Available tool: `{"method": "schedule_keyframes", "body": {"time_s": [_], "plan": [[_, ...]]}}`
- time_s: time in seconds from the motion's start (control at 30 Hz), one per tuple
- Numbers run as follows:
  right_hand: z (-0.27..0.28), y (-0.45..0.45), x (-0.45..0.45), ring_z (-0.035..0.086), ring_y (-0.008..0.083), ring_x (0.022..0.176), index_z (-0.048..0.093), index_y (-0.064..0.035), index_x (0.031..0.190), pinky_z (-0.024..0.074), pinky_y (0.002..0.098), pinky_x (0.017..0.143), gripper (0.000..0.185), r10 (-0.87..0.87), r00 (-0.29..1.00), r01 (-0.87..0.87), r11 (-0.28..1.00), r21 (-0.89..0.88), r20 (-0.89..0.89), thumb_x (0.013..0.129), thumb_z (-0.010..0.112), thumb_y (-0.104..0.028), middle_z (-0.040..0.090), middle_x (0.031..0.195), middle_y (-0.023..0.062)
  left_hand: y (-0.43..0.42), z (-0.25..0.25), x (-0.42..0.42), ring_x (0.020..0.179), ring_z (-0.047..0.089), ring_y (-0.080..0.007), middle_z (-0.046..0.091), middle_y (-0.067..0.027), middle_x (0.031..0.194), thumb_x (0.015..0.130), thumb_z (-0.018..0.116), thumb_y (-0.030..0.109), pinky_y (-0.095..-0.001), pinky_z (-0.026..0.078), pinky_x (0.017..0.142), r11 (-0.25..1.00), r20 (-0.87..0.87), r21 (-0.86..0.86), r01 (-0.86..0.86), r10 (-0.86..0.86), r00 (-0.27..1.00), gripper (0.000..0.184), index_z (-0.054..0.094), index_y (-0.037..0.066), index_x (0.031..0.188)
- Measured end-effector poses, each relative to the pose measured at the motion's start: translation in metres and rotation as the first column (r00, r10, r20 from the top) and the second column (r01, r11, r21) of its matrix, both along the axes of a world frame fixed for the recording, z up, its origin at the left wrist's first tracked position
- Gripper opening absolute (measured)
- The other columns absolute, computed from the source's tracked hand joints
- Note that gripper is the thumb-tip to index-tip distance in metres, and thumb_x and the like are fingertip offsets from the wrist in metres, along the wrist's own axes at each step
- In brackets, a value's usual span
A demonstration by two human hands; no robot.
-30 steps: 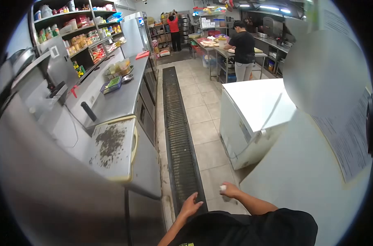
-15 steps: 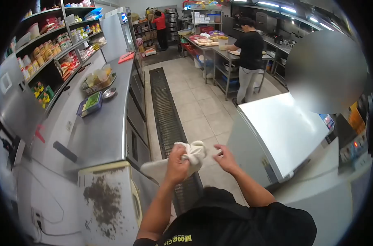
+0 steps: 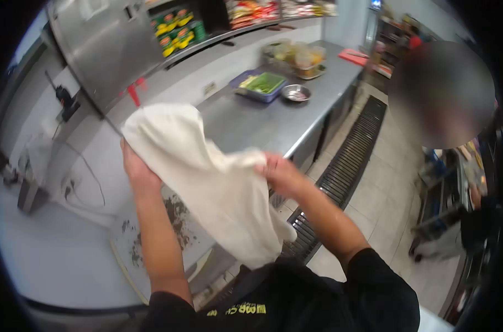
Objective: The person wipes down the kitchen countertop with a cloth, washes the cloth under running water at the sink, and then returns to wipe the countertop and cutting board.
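A cream cloth (image 3: 207,182) hangs spread out between my two hands, above the stained white lid (image 3: 179,221) and the near end of the steel counter. My left hand (image 3: 139,170) grips the cloth's left edge, its fingertips hidden behind the fabric. At the upper right edge, my right hand (image 3: 279,174) pinches the cloth between closed fingers. The lower end of the cloth droops close to my black shirt.
On the steel counter (image 3: 229,122) stand a purple tray of greens (image 3: 262,86), a metal bowl (image 3: 296,94) and clear containers (image 3: 307,58). A floor drain (image 3: 345,166) runs alongside. A partly visible person (image 3: 478,227) stands at the right.
The view has turned left toward the counter. The cloth, bunched in my left hand before, is now opened out and raised. My right hand, empty before, has taken hold of its edge.
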State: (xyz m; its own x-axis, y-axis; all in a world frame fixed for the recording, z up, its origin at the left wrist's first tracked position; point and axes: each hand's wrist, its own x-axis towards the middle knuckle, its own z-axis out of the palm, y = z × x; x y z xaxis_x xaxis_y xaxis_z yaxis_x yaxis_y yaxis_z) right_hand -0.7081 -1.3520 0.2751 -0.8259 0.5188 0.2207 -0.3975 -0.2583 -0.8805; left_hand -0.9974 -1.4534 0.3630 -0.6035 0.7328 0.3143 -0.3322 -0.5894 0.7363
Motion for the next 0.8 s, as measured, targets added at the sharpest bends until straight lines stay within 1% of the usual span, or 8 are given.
{"method": "schedule_keyframes", "body": {"time_s": [0.07,0.13,0.23,0.33,0.5,0.57,0.63,0.8], "plan": [[0.034,0.056,-0.017,0.065,0.0113,0.101,0.062,-0.0053,0.122,0.0517,0.0298,0.092,0.032,0.059,0.998,-0.061,0.995,-0.077,-0.028,0.097,0.065,-0.026,0.069,0.112,0.0030,0.021,-0.063,-0.020,0.130,0.051,-0.0293,0.053,-0.0141,0.142,0.104,0.036,0.055,-0.0444,0.041,0.111,0.976,-0.203,-0.196,0.091,-0.132,0.970,0.066,0.042,0.003,0.144],[0.064,0.088,-0.024,0.066,0.0103,0.094,0.063,-0.0055,0.119,0.0527,0.0287,0.088,0.031,-0.089,0.995,0.089,0.996,-0.026,-0.034,0.098,0.064,-0.028,0.070,0.108,0.0016,0.021,-0.096,0.035,0.130,0.053,-0.0312,0.054,-0.0146,0.143,0.094,0.039,0.074,-0.0473,0.045,0.106,0.854,0.473,-0.285,0.436,-0.270,0.839,0.090,0.042,-0.001,0.145],[0.047,0.164,0.001,0.064,0.0083,0.089,0.064,-0.0037,0.113,0.0523,0.0271,0.081,0.029,-0.266,0.923,0.212,0.954,0.211,0.279,0.098,0.065,-0.028,0.069,0.100,-0.0004,0.012,-0.153,0.058,0.136,0.047,-0.0302,0.050,-0.0160,0.147,0.092,0.049,0.069,-0.0476,0.041,0.110,0.720,0.574,-0.061,0.691,-0.541,0.615,0.090,0.043,-0.006,0.143],[0.043,0.227,0.003,0.056,0.0044,0.079,0.064,-0.0060,0.100,0.0455,0.0240,0.070,0.020,-0.452,0.758,0.163,0.830,0.534,0.470,0.096,0.068,-0.026,0.063,0.088,-0.0047,0.027,-0.183,0.014,0.113,0.064,-0.0222,0.066,-0.0126,0.122,0.093,0.065,0.006,-0.0358,0.049,0.101,0.839,0.262,-0.342,0.424,-0.348,0.900,0.036,0.058,-0.004,0.127],[-0.004,0.359,-0.077,0.065,0.0168,0.078,0.062,-0.0008,0.103,0.0512,0.0303,0.073,0.031,-0.525,0.659,0.116,0.779,0.617,0.538,0.095,0.069,-0.030,0.069,0.088,0.0077,0.133,-0.226,-0.069,0.097,0.067,-0.0188,0.069,-0.0109,0.110,0.093,0.068,0.015,-0.0307,0.052,0.087,0.812,-0.029,-0.579,-0.068,0.063,0.998,0.032,0.061,-0.003,0.119],[-0.048,0.401,-0.112,0.067,0.0313,0.097,0.058,0.0018,0.119,0.0513,0.0400,0.086,0.044,-0.789,0.537,0.048,0.381,0.923,0.298,0.094,0.068,-0.034,0.068,0.109,0.0182,0.147,-0.237,-0.075,0.099,0.066,-0.0206,0.068,-0.0125,0.111,0.093,0.069,0.019,-0.0330,0.051,0.087,0.686,-0.121,-0.704,-0.182,0.137,0.983,0.035,0.061,-0.003,0.119],[-0.102,0.419,-0.128,0.058,0.0422,0.116,0.053,-0.0057,0.133,0.0476,0.0472,0.094,0.053,-0.805,0.593,-0.032,-0.057,0.998,-0.027,0.091,0.068,-0.033,0.059,0.128,0.0245,0.148,-0.249,-0.061,0.106,0.063,-0.0278,0.064,-0.0182,0.115,0.092,0.069,0.024,-0.0394,0.049,0.091,0.300,-0.643,-0.622,-0.724,0.333,0.690,0.039,0.060,-0.002,0.119],[-0.214,0.308,-0.203,-0.003,0.0450,0.152,0.028,-0.0252,0.158,0.0040,0.0778,0.108,0.092,-0.479,0.608,-0.583,0.272,0.766,0.633,0.083,0.059,-0.069,0.006,0.167,0.0169,0.138,-0.329,-0.020,0.118,0.055,-0.0377,0.058,-0.0217,0.127,0.090,0.068,0.021,-0.0472,0.041,0.101,0.191,-0.867,-0.399,-0.897,0.239,0.437,0.043,0.056,0.000,0.126]]}}
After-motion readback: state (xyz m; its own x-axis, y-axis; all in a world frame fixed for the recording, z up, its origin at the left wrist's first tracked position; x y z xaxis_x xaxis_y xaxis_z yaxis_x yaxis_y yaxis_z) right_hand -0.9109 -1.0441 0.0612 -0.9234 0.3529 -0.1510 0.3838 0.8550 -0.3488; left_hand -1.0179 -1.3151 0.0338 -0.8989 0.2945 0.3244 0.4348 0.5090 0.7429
